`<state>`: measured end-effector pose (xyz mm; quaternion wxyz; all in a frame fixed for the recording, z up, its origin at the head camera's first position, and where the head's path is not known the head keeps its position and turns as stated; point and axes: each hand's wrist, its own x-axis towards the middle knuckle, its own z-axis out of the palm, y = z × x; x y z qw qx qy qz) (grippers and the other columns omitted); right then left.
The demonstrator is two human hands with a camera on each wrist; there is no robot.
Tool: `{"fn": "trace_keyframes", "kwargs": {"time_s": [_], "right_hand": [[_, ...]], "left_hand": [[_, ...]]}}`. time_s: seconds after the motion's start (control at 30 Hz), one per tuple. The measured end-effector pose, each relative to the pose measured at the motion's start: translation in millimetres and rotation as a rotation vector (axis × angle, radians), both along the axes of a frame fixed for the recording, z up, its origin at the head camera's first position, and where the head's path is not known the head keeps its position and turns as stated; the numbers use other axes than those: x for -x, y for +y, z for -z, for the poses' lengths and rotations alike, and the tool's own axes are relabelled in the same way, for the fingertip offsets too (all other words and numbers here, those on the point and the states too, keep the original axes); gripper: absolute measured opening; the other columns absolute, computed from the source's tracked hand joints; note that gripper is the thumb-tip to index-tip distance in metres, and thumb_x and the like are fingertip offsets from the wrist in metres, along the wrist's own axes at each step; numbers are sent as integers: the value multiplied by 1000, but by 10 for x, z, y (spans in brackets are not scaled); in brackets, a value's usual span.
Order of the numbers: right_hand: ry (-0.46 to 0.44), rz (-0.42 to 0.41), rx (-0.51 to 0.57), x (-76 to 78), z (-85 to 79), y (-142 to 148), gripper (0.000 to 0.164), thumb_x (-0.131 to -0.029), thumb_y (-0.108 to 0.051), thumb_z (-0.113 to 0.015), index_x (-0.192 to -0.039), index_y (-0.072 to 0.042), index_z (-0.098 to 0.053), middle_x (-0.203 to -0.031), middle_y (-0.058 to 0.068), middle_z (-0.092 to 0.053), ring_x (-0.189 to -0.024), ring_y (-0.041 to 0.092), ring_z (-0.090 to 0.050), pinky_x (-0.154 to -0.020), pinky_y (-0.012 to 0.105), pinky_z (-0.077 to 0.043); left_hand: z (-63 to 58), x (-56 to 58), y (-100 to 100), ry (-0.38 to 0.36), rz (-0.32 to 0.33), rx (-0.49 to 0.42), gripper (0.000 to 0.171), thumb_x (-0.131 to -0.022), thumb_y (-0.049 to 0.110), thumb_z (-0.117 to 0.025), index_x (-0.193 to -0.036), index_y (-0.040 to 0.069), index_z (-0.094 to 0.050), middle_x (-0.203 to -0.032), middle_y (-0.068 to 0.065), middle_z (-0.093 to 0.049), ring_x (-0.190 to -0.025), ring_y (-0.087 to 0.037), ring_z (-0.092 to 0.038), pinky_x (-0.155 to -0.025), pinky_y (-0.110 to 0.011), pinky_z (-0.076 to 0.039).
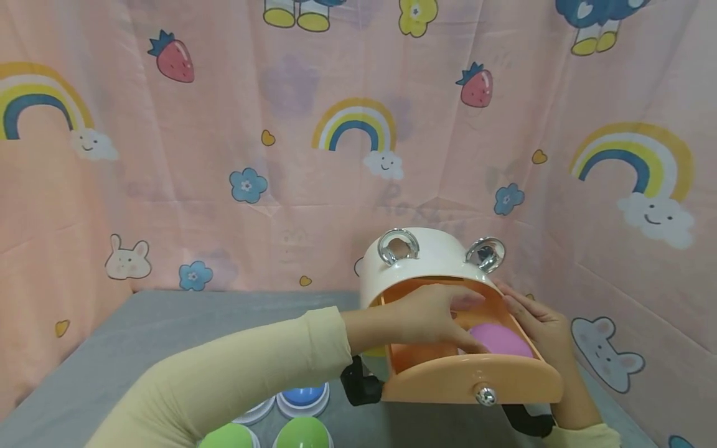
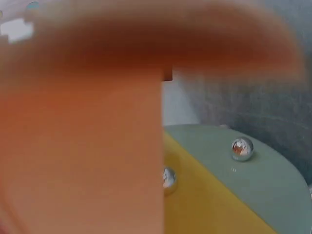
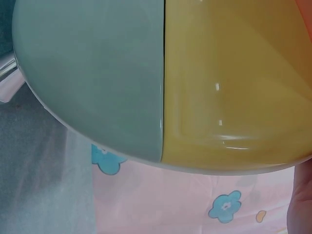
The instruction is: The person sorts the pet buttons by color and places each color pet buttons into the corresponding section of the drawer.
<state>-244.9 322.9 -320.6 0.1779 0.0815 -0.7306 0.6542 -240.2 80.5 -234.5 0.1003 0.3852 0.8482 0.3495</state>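
A rounded white cabinet (image 1: 434, 252) stands tilted, its orange drawer (image 1: 437, 379) pulled out by a silver knob side. In the drawer lies a pink dome (image 1: 501, 339), its lower part hidden behind the drawer front. My left hand (image 1: 431, 314) reaches into the drawer from the left, thumb at the dome's left edge, fingers spread apart from the thumb above it. Against the cabinet's right side rests my right hand (image 1: 540, 326), fingers stretched along the shell and thumb near the drawer's side. A blurred part of the left hand crosses the top of the left wrist view.
Domed buttons on white bases, blue (image 1: 302, 395) and green (image 1: 302, 432) among them, sit on the grey table (image 1: 224, 317) beneath my left sleeve. Silver rings (image 1: 399, 247) stick up from the cabinet. Yellow (image 2: 204, 200) and grey-green (image 2: 263, 175) drawer fronts carry silver knobs.
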Motion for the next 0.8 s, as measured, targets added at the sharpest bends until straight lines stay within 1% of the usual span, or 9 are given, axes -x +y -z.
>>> {"fn": "trace_keyframes", "kwargs": {"time_s": [0.07,0.13,0.2,0.3,0.4,0.47,0.6,0.67,0.8], "right_hand": [[1,0,-2,2,9,-9,43,-98,-27,-63,-137,-10,-59,-121,-25,-67,-112,-14,-59,-81,11,-56],[1,10,-11,3,15,-20,43,-98,-27,-63,-137,-10,-60,-120,-25,-68,-112,-14,-59,-81,11,-55],[-2,20,-15,5,20,-26,43,-97,-28,-64,-136,-10,-60,-119,-26,-68,-111,-14,-59,-81,10,-55],[7,19,3,11,23,-27,43,-97,-26,-65,-136,-9,-60,-118,-25,-69,-111,-14,-59,-82,10,-55],[22,9,20,13,31,-25,43,-97,-24,-65,-136,-8,-59,-118,-24,-69,-112,-14,-59,-83,10,-54],[22,21,5,14,27,-23,43,-97,-25,-65,-136,-8,-59,-117,-25,-69,-112,-15,-58,-83,9,-53],[5,48,-37,14,4,-10,44,-97,-28,-65,-137,-11,-60,-115,-28,-69,-111,-17,-56,-83,5,-51],[4,50,-39,16,-7,-1,44,-97,-28,-66,-137,-11,-60,-115,-28,-69,-110,-18,-56,-83,5,-51],[6,19,-15,20,-7,6,44,-97,-28,-65,-137,-10,-59,-117,-27,-69,-110,-17,-58,-83,7,-52]], "left_hand": [[-27,2,-68,-7,-13,-22,74,-79,36,-84,-144,21,-52,-145,11,-55,-136,-3,-49,-110,-20,-43],[-50,8,-140,-13,-11,-51,73,-78,36,-85,-143,21,-53,-144,10,-57,-135,-3,-50,-110,-20,-43],[-83,13,-216,-6,1,-72,73,-78,36,-85,-142,22,-54,-143,10,-58,-134,-3,-51,-109,-20,-43],[-140,21,-336,-9,39,-104,71,-78,34,-85,-141,23,-55,-142,11,-59,-131,-4,-54,-107,-19,-45],[-184,20,-463,-25,49,-131,69,-78,31,-86,-140,24,-57,-141,11,-60,-129,-5,-56,-106,-18,-46],[-199,6,-551,-56,46,-167,69,-78,27,-86,-140,23,-56,-142,9,-59,-130,-7,-56,-107,-19,-46],[-180,-40,-727,-120,27,-254,70,-79,18,-85,-142,20,-55,-145,2,-58,-134,-13,-54,-111,-28,-45],[-156,-60,-822,-137,18,-285,69,-80,16,-84,-142,19,-54,-145,2,-57,-135,-13,-54,-113,-31,-44],[-74,-79,-1044,-127,-21,-321,67,-82,17,-82,-142,21,-54,-146,3,-56,-136,-14,-52,-114,-36,-44]]}}
